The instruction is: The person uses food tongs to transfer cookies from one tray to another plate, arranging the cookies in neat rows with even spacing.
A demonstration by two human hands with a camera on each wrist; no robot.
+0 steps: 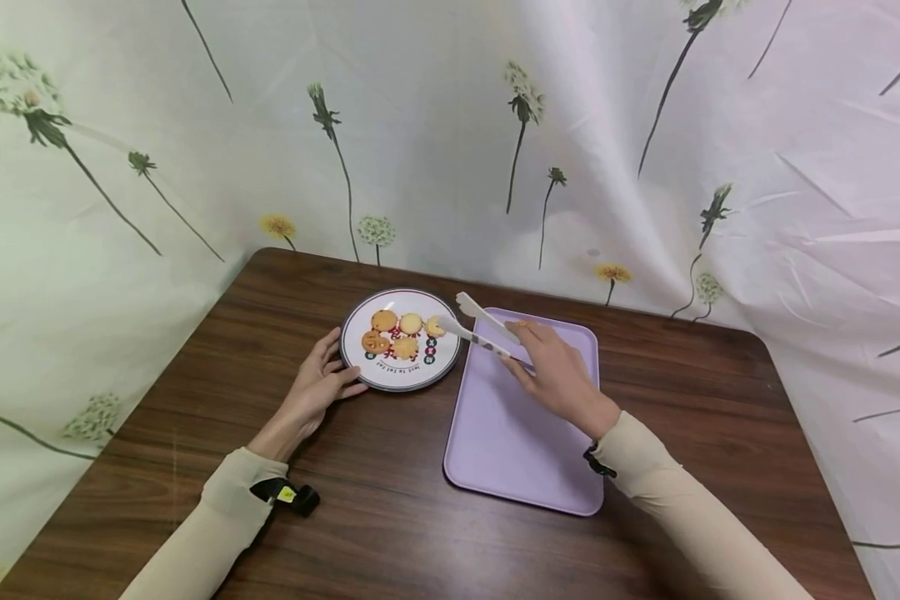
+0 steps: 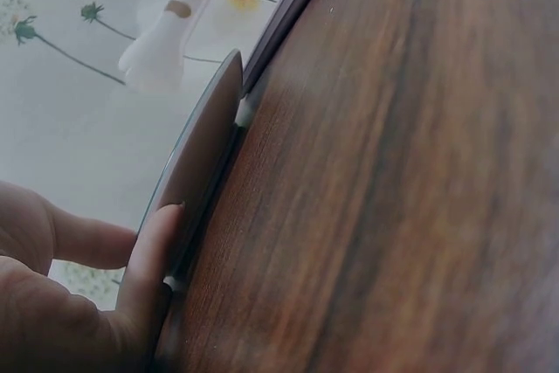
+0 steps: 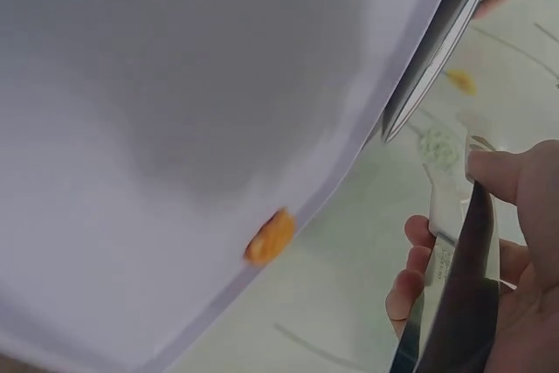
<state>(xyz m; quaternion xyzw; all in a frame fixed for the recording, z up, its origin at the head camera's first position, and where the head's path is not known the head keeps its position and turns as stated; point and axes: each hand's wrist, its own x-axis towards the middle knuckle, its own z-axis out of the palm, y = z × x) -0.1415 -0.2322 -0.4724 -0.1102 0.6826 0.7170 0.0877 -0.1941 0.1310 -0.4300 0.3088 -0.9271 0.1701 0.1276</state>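
Observation:
A white plate with a dark rim [image 1: 401,298] carries several golden cookies [image 1: 409,324]. My left hand [image 1: 318,382] holds its left edge, thumb and a finger pinching the rim in the left wrist view. In my right hand [image 1: 558,371] is a pair of pale spotted tongs [image 1: 487,318], their arms spread apart. The lower tip is at the rightmost cookie [image 1: 435,327]; whether they touch, I cannot tell. One orange-brown cookie [image 3: 271,237] lies by an edge of the lilac tray [image 1: 510,442], hidden in the head view behind my right hand.
The tray lies flat to the right of the plate on a dark wooden table [image 1: 375,517]. Behind the table hangs a white cloth [image 1: 435,167] printed with dandelions, close to the back edge. Both wrists wear black straps.

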